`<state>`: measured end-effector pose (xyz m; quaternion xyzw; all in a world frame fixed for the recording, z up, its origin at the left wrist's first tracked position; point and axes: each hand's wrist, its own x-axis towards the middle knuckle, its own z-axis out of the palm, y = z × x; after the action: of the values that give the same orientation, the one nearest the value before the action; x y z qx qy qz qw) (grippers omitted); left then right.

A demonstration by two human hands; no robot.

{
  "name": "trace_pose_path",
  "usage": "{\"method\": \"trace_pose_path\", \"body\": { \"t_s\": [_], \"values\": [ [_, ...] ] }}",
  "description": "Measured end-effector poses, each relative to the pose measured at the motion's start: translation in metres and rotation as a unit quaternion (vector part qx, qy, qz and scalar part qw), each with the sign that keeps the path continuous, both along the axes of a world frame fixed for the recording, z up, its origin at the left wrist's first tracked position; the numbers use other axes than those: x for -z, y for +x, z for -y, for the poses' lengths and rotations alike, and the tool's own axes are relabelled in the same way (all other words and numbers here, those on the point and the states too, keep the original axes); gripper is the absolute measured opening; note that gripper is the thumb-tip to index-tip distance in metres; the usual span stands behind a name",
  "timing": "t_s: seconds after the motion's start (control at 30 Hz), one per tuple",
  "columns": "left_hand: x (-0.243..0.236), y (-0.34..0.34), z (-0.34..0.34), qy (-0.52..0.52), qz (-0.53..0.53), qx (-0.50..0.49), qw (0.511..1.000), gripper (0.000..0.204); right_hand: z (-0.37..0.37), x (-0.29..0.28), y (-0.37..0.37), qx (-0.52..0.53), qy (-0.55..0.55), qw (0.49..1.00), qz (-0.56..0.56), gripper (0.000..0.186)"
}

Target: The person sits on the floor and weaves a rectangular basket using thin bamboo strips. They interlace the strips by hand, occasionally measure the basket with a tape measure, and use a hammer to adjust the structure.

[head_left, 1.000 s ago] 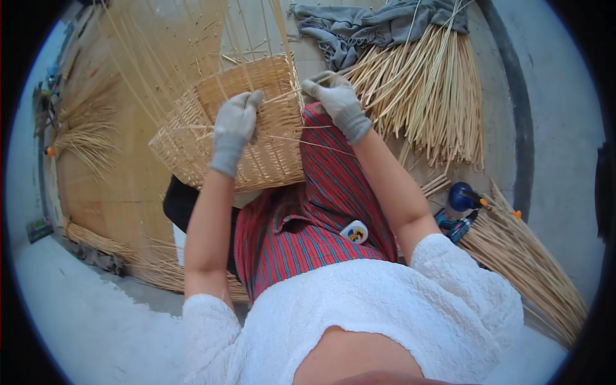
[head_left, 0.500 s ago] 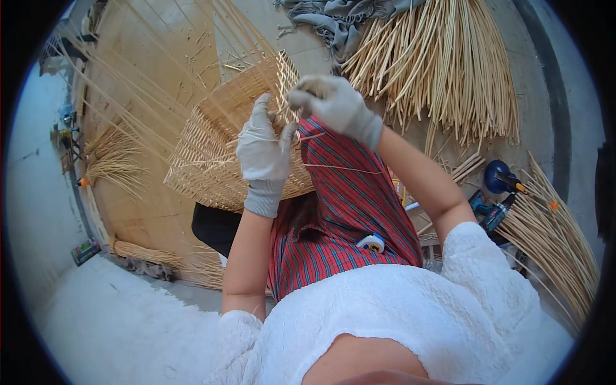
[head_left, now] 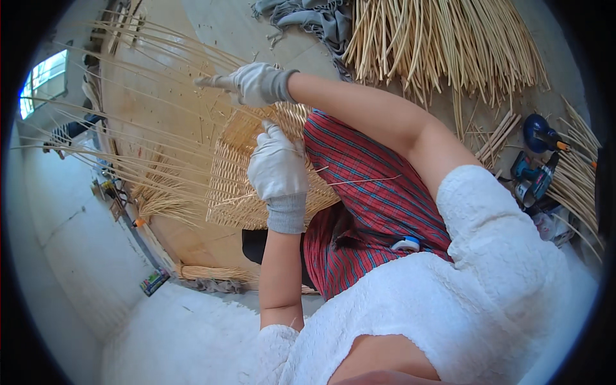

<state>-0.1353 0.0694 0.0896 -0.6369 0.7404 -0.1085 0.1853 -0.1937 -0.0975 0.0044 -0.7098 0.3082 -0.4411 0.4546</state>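
Observation:
A partly woven wicker basket (head_left: 232, 170) lies tilted against my lap, and its long loose stakes fan out to the upper left. My left hand (head_left: 279, 167), in a pale glove, is closed on the basket's near right side; its palm-side fingers are mostly hidden. Beyond it, my right hand (head_left: 250, 85), gloved too, reaches across the basket's far side among the stakes, a finger stretched out leftward. No strand in it can be made out. A thin loose strand (head_left: 366, 180) crosses the red checked cloth (head_left: 385, 205) on my lap.
Cane bundles lie around: a large one (head_left: 443, 45) at the far right, another (head_left: 574, 186) at right, smaller ones (head_left: 163, 199) at left. A cordless drill (head_left: 539, 176) and a blue round-based tool (head_left: 539, 133) stand at right. A tape measure (head_left: 406, 244) rests on my lap. Grey cloth (head_left: 314, 19) lies far off.
My right hand has left the basket's right corner and swung leftward over its far side, a finger now stretched out. My left hand stays at the basket. The whole view has turned.

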Motion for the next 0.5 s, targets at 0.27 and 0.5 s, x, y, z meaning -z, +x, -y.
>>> {"method": "trace_pose_path", "body": {
  "t_s": [0.27, 0.5],
  "values": [
    [0.001, 0.006, 0.024, 0.027, -0.11, 0.026, 0.993, 0.043, 0.03, 0.067, -0.034, -0.002, 0.136, 0.971, -0.198, 0.025],
    [0.015, 0.034, 0.021, 0.071, -0.206, 0.066, 0.974, 0.033, -0.039, 0.057, -0.036, 0.014, 0.151, 0.988, 0.034, 0.05]
  ]
}}
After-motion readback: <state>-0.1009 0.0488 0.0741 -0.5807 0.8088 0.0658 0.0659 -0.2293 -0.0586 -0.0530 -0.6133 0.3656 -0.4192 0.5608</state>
